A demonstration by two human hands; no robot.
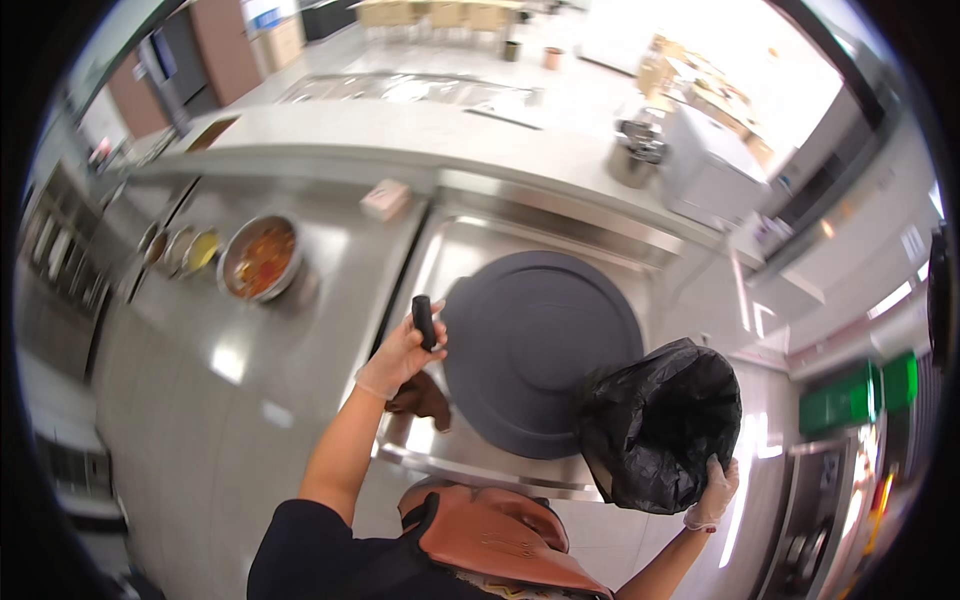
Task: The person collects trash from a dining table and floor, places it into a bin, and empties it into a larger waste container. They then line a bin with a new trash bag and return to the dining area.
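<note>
My left hand [405,350], in a clear glove, is closed around a short black cylinder [423,322] that looks like a handle. It is beside the left edge of a large dark grey round lid [535,340]. My right hand [715,495], also gloved, grips the near right rim of an open black plastic bag [625,440] with a wide mouth. The bag overlaps the lid's lower right edge; whether a bin is inside it I cannot tell. Below my left hand, a brown cloth [425,402] lies at the lid's lower left.
The lid rests on a steel worktop [455,235]. On the left counter are a metal bowl of reddish food [260,258], smaller bowls [200,250] and a pale box [385,199]. A metal pot [636,160] stands beside a white appliance [710,165]. Green bins [840,400] are at right.
</note>
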